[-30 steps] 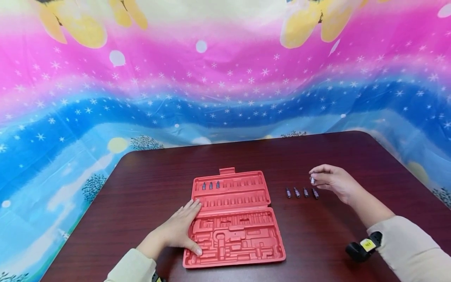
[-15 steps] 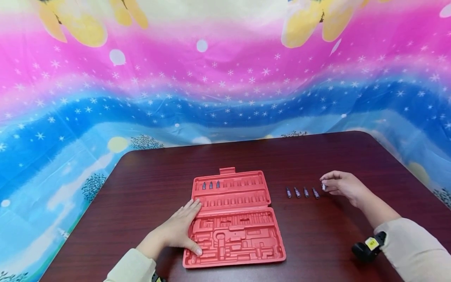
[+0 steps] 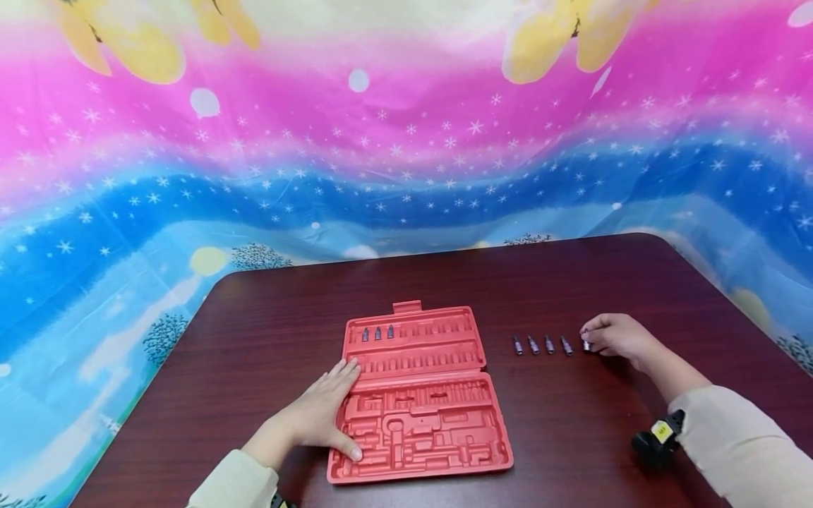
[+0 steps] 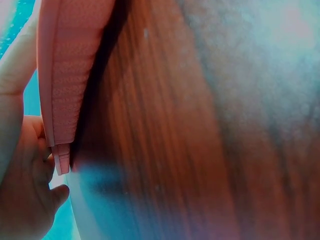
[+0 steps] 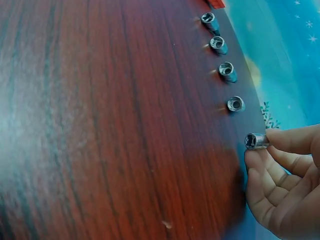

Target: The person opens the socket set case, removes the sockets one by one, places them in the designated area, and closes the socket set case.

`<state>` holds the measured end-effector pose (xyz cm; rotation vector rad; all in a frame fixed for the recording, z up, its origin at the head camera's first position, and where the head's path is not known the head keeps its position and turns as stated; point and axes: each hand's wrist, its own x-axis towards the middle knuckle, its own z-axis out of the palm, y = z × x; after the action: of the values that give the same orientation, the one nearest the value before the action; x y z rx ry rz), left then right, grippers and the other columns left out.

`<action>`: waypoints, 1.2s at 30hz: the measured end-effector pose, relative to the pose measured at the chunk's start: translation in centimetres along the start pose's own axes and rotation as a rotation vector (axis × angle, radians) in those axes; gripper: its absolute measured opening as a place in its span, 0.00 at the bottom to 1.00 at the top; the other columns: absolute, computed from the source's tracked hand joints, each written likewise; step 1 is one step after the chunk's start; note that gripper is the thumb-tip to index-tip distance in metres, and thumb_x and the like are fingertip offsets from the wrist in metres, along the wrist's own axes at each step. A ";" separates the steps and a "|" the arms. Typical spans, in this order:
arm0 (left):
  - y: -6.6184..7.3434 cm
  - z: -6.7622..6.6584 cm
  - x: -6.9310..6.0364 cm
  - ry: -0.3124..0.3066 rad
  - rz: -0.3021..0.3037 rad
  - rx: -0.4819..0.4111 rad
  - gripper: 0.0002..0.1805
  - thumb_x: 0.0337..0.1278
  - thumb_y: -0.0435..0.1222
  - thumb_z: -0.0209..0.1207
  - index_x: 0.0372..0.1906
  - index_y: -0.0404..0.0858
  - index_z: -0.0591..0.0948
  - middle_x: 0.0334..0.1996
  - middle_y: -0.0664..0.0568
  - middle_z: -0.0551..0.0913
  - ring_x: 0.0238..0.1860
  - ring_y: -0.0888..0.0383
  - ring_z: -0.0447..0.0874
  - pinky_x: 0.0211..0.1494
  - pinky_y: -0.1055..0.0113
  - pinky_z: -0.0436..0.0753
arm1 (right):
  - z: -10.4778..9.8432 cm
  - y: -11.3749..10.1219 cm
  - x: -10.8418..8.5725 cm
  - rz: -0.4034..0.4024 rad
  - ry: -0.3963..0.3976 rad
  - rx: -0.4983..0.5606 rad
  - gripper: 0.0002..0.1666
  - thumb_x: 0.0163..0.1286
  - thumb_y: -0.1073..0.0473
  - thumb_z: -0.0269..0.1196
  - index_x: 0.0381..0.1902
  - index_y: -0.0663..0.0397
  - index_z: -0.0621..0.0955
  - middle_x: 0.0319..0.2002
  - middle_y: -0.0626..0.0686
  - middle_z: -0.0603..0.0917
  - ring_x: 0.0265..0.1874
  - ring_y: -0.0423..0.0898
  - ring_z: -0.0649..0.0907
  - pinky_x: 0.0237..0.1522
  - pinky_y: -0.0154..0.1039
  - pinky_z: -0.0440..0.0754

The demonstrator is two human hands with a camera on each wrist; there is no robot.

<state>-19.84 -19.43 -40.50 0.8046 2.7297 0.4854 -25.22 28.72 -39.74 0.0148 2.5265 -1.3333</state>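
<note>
My right hand (image 3: 622,337) pinches a small metal bit socket (image 5: 256,141) between thumb and fingers, its square drive hole showing in the right wrist view. It is low over the table, at the right end of a row of several similar bit sockets (image 3: 533,344); whether it touches the wood cannot be told. To the left, an opened red plastic tool case (image 3: 438,358) lies flat. My left hand (image 3: 311,413) rests on its left edge, fingers straight and thumb over the lower half. Three dark bits (image 3: 377,334) sit in slots of its upper half.
The dark wooden table (image 3: 279,310) has rounded far corners. A colourful patterned cloth (image 3: 406,141) hangs behind it and along its sides. Many molded slots in the red case hold nothing. Black straps with yellow labels (image 3: 662,430) circle the wrists.
My right hand has moved right and down with the bit socket, from above the row to its right end. The left hand and the case keep their places.
</note>
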 end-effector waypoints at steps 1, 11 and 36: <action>0.0 0.0 0.0 0.000 -0.003 0.002 0.67 0.15 0.66 0.61 0.64 0.30 0.50 0.65 0.40 0.47 0.64 0.46 0.39 0.62 0.51 0.47 | 0.1 0.0 0.1 0.001 -0.003 -0.007 0.16 0.63 0.63 0.51 0.40 0.75 0.70 0.30 0.52 0.78 0.30 0.46 0.77 0.33 0.42 0.75; -0.2 0.3 0.1 0.002 -0.011 -0.003 0.67 0.15 0.67 0.61 0.65 0.31 0.50 0.65 0.43 0.46 0.65 0.49 0.38 0.62 0.52 0.47 | 0.4 0.1 0.7 0.002 0.030 -0.100 0.12 0.61 0.64 0.52 0.36 0.71 0.73 0.27 0.53 0.76 0.27 0.46 0.74 0.28 0.39 0.72; -0.1 0.1 -0.1 0.017 0.010 0.001 0.67 0.16 0.67 0.60 0.64 0.30 0.51 0.65 0.40 0.47 0.64 0.47 0.39 0.62 0.51 0.48 | 1.0 -0.1 0.5 -0.003 0.065 -0.086 0.12 0.57 0.66 0.55 0.35 0.73 0.73 0.26 0.52 0.76 0.25 0.45 0.74 0.26 0.39 0.73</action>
<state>-19.75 -19.54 -40.62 0.8186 2.7429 0.4956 -25.43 27.79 -40.31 0.0374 2.6372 -1.2429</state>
